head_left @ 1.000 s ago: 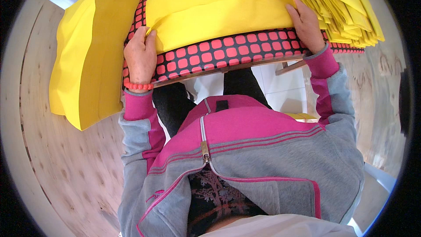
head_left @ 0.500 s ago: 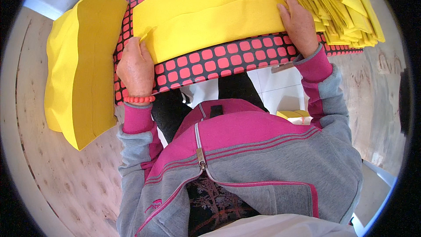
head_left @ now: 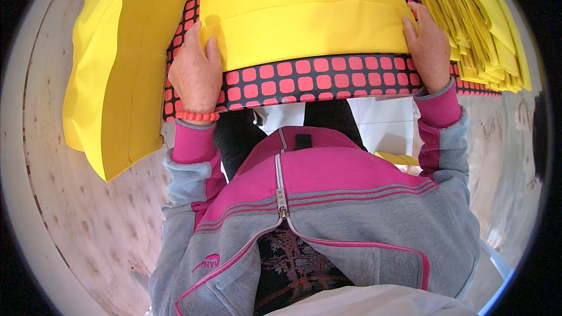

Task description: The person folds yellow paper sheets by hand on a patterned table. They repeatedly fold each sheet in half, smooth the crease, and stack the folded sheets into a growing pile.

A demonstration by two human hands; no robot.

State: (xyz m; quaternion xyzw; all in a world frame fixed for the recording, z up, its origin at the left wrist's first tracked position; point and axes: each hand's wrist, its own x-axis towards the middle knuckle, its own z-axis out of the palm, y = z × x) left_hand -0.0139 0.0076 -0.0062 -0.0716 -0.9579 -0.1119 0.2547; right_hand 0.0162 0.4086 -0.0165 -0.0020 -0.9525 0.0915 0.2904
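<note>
A folded yellow cloth (head_left: 310,29) lies flat across the table, with a crease running along its length. My left hand (head_left: 196,73) rests at its left end, thumb lying on the cloth and fingers spread apart along the edge. At the opposite end my right hand (head_left: 430,50) touches the cloth's edge, its thumb and fingers also apart. Both hands are open, and the cloth stays flat between them. The undersides of the fingertips are hidden.
A larger yellow cloth piece (head_left: 126,76) hangs over the table's left side. Folded yellow cloths (head_left: 477,29) are piled at the far right. The table wears a red-and-black patterned cover (head_left: 304,82). Pale wooden boards (head_left: 111,222) lie to the left, and a yellow item (head_left: 398,158) sits below.
My left hand has let go of the lifted cloth corner, which now lies flat. My right hand's thumb and fingers have spread at the other end. The whole view has shifted slightly.
</note>
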